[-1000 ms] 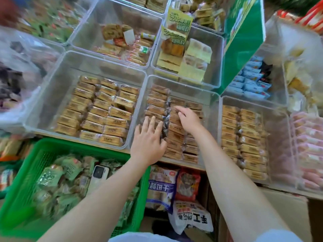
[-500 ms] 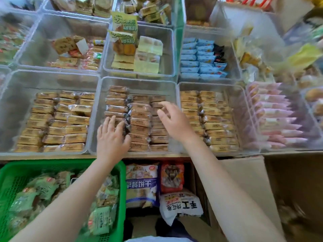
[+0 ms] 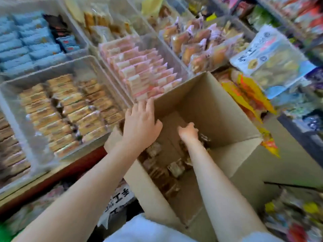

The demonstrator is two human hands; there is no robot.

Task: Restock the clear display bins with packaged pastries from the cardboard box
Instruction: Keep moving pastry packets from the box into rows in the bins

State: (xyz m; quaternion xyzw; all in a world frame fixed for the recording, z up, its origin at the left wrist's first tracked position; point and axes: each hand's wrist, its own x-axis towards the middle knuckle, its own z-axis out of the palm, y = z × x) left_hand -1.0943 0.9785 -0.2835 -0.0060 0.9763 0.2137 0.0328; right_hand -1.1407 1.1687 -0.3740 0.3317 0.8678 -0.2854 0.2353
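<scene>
Brown cardboard box holds wrapped pastries just under the reaching right hand, grip unclear; left hand spread flat at its rim.

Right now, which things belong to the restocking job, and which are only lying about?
Job: cardboard box; pastry packets inside it; clear bin of tan pastries; left hand; right hand.
Lying about: blue packets; pink packets; yellow bags.

Box is plain matt brown cardboard, kinda rough looking. Bins are clear hard plastic, smooth and a bit cloudy. Pastries down in the box by the right grip sit in shiny see-through film wrappers.
</scene>
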